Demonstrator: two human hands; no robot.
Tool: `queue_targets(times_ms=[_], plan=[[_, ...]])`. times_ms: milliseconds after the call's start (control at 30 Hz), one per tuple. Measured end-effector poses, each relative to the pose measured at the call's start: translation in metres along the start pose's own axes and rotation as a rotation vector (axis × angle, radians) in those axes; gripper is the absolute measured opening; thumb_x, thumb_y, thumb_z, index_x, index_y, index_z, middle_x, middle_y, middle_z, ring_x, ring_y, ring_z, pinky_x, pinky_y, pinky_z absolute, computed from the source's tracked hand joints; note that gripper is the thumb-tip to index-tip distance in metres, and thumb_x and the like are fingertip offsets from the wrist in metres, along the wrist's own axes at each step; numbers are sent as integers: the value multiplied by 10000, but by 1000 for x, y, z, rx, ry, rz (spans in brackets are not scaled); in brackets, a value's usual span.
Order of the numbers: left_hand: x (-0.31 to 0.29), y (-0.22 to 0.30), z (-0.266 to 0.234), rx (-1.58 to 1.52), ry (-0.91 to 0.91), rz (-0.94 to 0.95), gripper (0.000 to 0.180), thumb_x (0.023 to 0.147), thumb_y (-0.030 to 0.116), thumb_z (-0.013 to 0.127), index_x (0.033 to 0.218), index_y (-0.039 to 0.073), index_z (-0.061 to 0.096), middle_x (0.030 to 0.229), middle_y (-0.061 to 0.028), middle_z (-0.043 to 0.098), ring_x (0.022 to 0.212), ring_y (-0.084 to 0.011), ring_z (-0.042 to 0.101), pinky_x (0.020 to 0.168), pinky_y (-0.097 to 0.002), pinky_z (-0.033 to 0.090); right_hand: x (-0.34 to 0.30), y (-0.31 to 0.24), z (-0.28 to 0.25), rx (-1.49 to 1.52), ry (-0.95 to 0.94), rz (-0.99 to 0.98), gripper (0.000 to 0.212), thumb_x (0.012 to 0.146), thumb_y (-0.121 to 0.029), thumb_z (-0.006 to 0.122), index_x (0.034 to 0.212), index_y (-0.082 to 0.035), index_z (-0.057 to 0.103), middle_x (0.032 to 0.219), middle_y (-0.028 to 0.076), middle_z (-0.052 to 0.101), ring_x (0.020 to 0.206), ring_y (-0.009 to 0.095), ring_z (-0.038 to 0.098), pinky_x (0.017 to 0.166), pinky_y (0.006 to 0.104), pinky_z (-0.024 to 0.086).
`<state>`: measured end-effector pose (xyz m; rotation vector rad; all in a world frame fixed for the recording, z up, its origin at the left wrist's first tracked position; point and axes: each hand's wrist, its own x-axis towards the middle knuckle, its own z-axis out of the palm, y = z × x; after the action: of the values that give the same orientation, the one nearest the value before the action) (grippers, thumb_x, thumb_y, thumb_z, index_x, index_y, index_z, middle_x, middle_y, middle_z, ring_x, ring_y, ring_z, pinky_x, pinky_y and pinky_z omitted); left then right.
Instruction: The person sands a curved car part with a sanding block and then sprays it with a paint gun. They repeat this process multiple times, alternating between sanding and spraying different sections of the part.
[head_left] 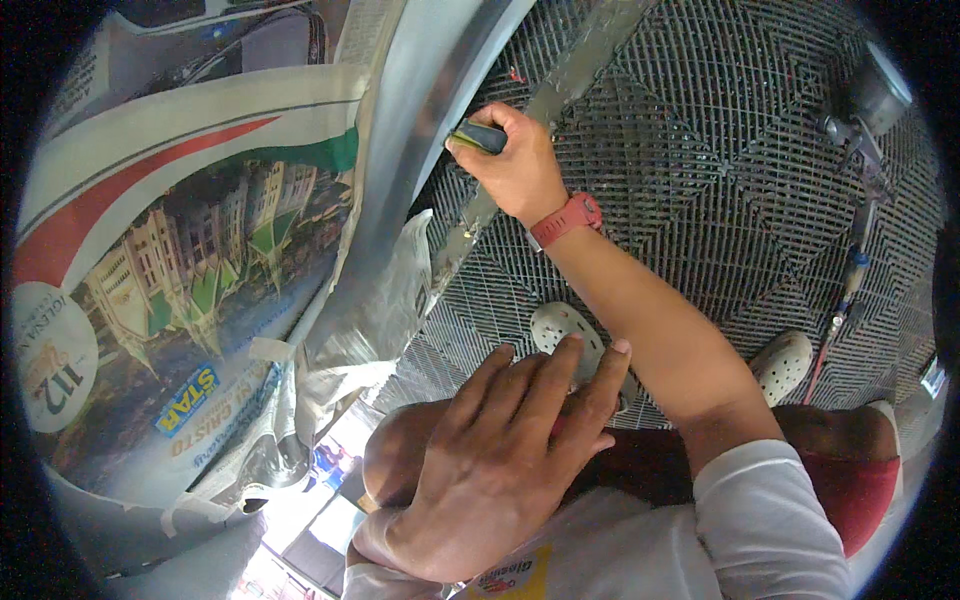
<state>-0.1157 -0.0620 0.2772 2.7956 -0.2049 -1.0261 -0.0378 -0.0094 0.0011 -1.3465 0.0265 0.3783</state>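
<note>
My right hand [515, 165], with a red watch [568, 222] on its wrist, pinches a small dark block [482, 137] with a yellow-green edge. It holds the block at the outer edge of a smooth grey curved panel [425, 130], which looks like car bodywork. My left hand [505, 440] is held above my lap, back up, fingers spread and holding nothing. Left of the panel, taped-on printed sheeting [130, 225] covers a broad surface. Crinkled silvery film [375, 300] hangs from the panel's lower part.
Black ribbed floor tiles [680, 150] spread below, crossed by a worn grey strip [590, 65]. At the far right lies what looks like a spray gun [865, 130] with a cup and hose. Pale clogs [565, 335] are on my feet.
</note>
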Motion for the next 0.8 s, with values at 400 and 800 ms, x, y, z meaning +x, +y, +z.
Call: queue_targets(times_ms=[400, 800], plan=[[3, 9, -11, 8, -68, -52, 669, 840, 418, 754, 1443, 177, 595, 1295, -92, 655, 1079, -301, 664, 1003, -458, 534, 49, -8, -36, 181, 201, -36, 287, 824, -201, 847, 975, 9, 722, 817, 63, 728, 720, 149, 669, 682, 312, 540], [0, 6, -3, 1, -14, -12, 680, 840, 415, 762, 1454, 183, 586, 1308, -90, 647, 1088, -325, 659, 1008, -468, 528, 64, -40, -54, 257, 188, 2, 203, 842, -146, 813, 941, 1, 714, 727, 45, 694, 631, 110, 635, 593, 290, 514]])
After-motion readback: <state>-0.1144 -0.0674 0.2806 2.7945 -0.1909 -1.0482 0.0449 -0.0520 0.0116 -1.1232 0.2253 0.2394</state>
